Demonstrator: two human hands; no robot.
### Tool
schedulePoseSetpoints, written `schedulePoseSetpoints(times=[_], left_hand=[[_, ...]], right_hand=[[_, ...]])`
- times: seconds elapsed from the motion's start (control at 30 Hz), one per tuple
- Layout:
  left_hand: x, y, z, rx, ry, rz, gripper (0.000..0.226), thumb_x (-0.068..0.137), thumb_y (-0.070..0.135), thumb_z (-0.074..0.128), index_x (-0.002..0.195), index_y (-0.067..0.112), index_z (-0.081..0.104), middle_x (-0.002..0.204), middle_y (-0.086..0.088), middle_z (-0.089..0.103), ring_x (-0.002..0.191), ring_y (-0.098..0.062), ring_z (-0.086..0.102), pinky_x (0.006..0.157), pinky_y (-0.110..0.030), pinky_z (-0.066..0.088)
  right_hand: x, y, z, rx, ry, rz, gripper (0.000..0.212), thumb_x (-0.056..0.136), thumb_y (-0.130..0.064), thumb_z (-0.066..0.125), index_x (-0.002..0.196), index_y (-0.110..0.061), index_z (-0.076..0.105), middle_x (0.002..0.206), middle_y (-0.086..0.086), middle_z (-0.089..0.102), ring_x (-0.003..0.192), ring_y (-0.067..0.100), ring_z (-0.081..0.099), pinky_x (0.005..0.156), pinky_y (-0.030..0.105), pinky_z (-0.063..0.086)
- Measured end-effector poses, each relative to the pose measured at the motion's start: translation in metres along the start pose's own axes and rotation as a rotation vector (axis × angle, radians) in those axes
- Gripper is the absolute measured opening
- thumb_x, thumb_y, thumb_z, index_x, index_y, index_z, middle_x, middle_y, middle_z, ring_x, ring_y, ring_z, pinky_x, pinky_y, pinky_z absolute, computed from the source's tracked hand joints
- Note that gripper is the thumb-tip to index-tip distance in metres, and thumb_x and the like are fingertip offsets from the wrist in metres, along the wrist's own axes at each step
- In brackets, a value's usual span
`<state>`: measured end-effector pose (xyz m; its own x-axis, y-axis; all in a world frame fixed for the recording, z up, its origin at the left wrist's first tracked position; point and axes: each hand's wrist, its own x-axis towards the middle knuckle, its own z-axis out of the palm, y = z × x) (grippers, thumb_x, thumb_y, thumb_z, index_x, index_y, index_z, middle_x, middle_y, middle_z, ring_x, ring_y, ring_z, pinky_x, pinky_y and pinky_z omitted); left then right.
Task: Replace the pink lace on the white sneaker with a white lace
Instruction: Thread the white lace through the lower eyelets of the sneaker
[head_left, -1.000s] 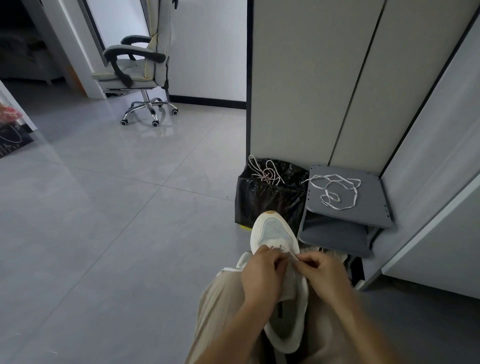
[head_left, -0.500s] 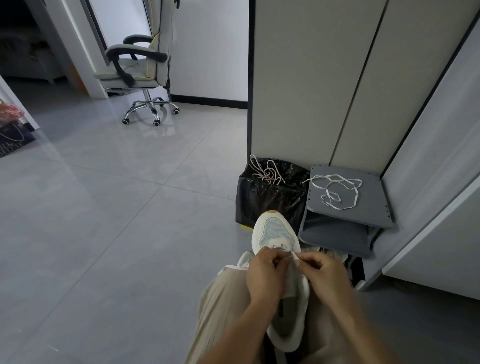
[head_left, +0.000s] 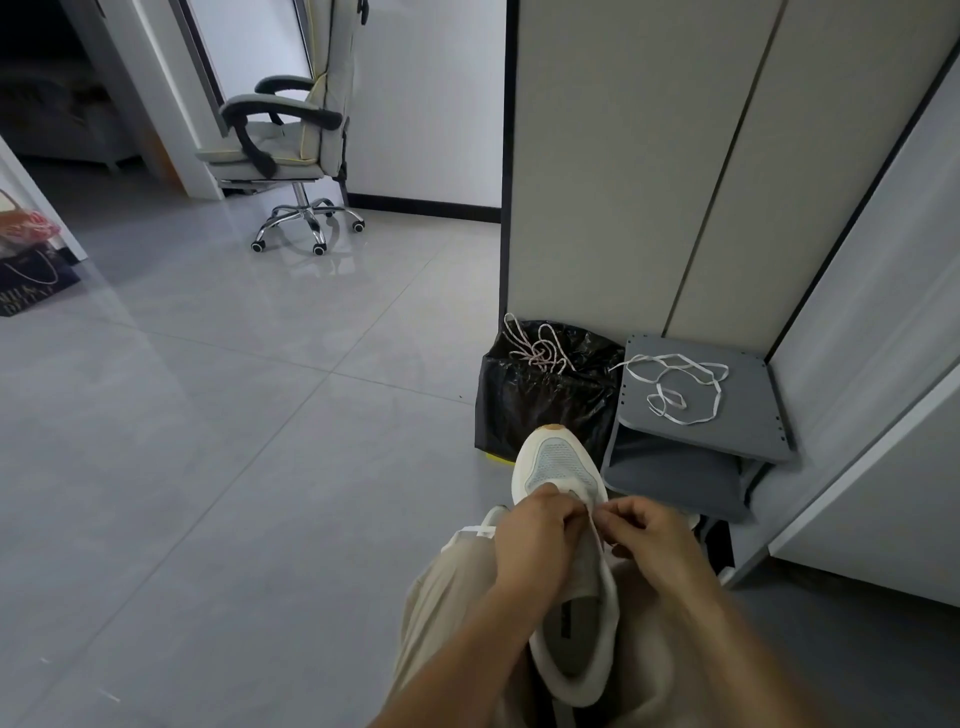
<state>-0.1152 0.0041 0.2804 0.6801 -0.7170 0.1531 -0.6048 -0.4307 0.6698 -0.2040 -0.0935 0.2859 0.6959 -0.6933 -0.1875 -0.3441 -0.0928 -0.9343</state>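
Left hand (head_left: 535, 530) and right hand (head_left: 652, 538) sit close together, both pinching the white sneaker (head_left: 558, 462) — pink lace (head_left: 535, 348) lies at 12 o'clock, white lace (head_left: 675, 387) at 1 on the grey shelf (head_left: 750, 415).

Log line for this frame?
left hand, right hand: pinching sneaker at front eyelets | pink lace: on black bag | white lace: on grey shelf

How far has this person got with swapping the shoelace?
Done: the pink lace is out, lying on the black bag. In hand: left hand and right hand pinch the white sneaker at its front eyelets. Left: a white lace lies on the grey stand, and lacing looks barely begun.
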Motion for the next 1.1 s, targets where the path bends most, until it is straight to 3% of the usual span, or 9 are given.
schedulePoseSetpoints(times=[0.13, 0.3, 0.43, 0.53, 0.63, 0.73, 0.8, 0.97, 1.1], left_hand=[[-0.002, -0.007, -0.011, -0.052, -0.053, 0.061, 0.021, 0.094, 0.020, 0.051, 0.104, 0.019, 0.068, 0.105, 0.004, 0.063, 0.090, -0.010, 0.057, 0.078, -0.015, 0.040], [-0.008, -0.037, -0.038, -0.431, 0.298, -0.212, 0.030, 0.089, 0.000, 0.052, 0.094, 0.028, 0.063, 0.098, 0.008, 0.064, 0.073, 0.004, 0.055, 0.065, -0.005, 0.040], [-0.006, -0.062, -0.040, -0.418, 0.160, -0.292, 0.023, 0.092, 0.002, 0.047, 0.095, 0.022, 0.056, 0.099, 0.004, 0.063, 0.087, -0.010, 0.057, 0.070, -0.006, 0.041], [-0.012, -0.060, -0.027, -0.352, -0.059, -0.237, 0.020, 0.093, 0.004, 0.046, 0.098, 0.021, 0.055, 0.098, 0.006, 0.063, 0.095, -0.012, 0.058, 0.077, -0.010, 0.040], [-0.012, -0.060, -0.019, -0.315, -0.078, -0.268, 0.028, 0.091, 0.000, 0.042, 0.093, 0.027, 0.052, 0.092, 0.013, 0.062, 0.093, -0.008, 0.059, 0.082, -0.015, 0.042], [-0.013, -0.058, -0.022, -0.373, -0.030, -0.307, 0.038, 0.088, -0.005, 0.038, 0.089, 0.031, 0.049, 0.088, 0.015, 0.062, 0.087, -0.003, 0.058, 0.073, -0.006, 0.040], [-0.015, -0.058, -0.022, -0.390, 0.004, -0.297, 0.041, 0.086, -0.008, 0.037, 0.089, 0.032, 0.049, 0.092, 0.013, 0.064, 0.087, -0.001, 0.059, 0.071, -0.005, 0.039], [-0.021, -0.058, -0.023, -0.444, 0.158, -0.316, 0.045, 0.086, -0.010, 0.036, 0.090, 0.033, 0.048, 0.096, 0.013, 0.062, 0.093, 0.004, 0.055, 0.075, -0.005, 0.039], [-0.023, -0.058, -0.023, -0.477, 0.268, -0.363, 0.035, 0.088, -0.009, 0.037, 0.104, 0.020, 0.048, 0.104, 0.006, 0.058, 0.093, 0.003, 0.052, 0.075, -0.005, 0.038]], right_hand=[[0.006, 0.004, 0.002, -0.040, -0.003, -0.003, 0.012, 0.090, -0.012, 0.057, 0.083, -0.008, 0.066, 0.068, 0.003, 0.062, 0.063, 0.013, 0.055, 0.060, 0.020, 0.044], [0.018, 0.025, -0.049, 0.287, 0.228, 0.159, 0.019, 0.093, -0.009, 0.050, 0.076, -0.007, 0.058, 0.071, 0.010, 0.057, 0.065, 0.019, 0.050, 0.064, 0.027, 0.044], [0.030, 0.050, -0.086, 0.559, 0.473, 0.416, 0.022, 0.094, -0.006, 0.048, 0.073, -0.003, 0.052, 0.070, 0.011, 0.049, 0.061, 0.017, 0.044, 0.043, 0.020, 0.049], [0.038, 0.057, -0.076, 0.026, 0.473, 0.364, 0.021, 0.093, -0.004, 0.049, 0.083, 0.011, 0.060, 0.074, 0.020, 0.056, 0.063, 0.027, 0.047, 0.056, 0.032, 0.040], [0.028, 0.031, -0.043, -0.345, 0.317, 0.000, 0.019, 0.085, 0.001, 0.058, 0.104, 0.003, 0.060, 0.103, 0.016, 0.056, 0.090, 0.030, 0.056, 0.077, 0.029, 0.041], [0.011, 0.004, -0.010, -0.448, -0.091, -0.224, 0.017, 0.084, -0.009, 0.064, 0.097, -0.020, 0.059, 0.097, -0.011, 0.048, 0.078, 0.006, 0.054, 0.069, 0.012, 0.039], [0.007, 0.001, -0.004, -0.537, -0.158, -0.266, 0.014, 0.086, -0.014, 0.063, 0.083, -0.025, 0.055, 0.086, -0.013, 0.053, 0.071, 0.000, 0.052, 0.064, 0.013, 0.040], [0.013, 0.013, -0.037, -0.519, 0.066, -0.210, 0.011, 0.089, -0.010, 0.058, 0.080, -0.017, 0.056, 0.068, -0.008, 0.057, 0.062, 0.003, 0.052, 0.056, 0.013, 0.039], [0.018, 0.061, -0.109, -0.595, 0.388, 0.109, 0.013, 0.090, -0.002, 0.051, 0.078, -0.003, 0.055, 0.071, 0.014, 0.057, 0.064, 0.025, 0.049, 0.064, 0.036, 0.039]])
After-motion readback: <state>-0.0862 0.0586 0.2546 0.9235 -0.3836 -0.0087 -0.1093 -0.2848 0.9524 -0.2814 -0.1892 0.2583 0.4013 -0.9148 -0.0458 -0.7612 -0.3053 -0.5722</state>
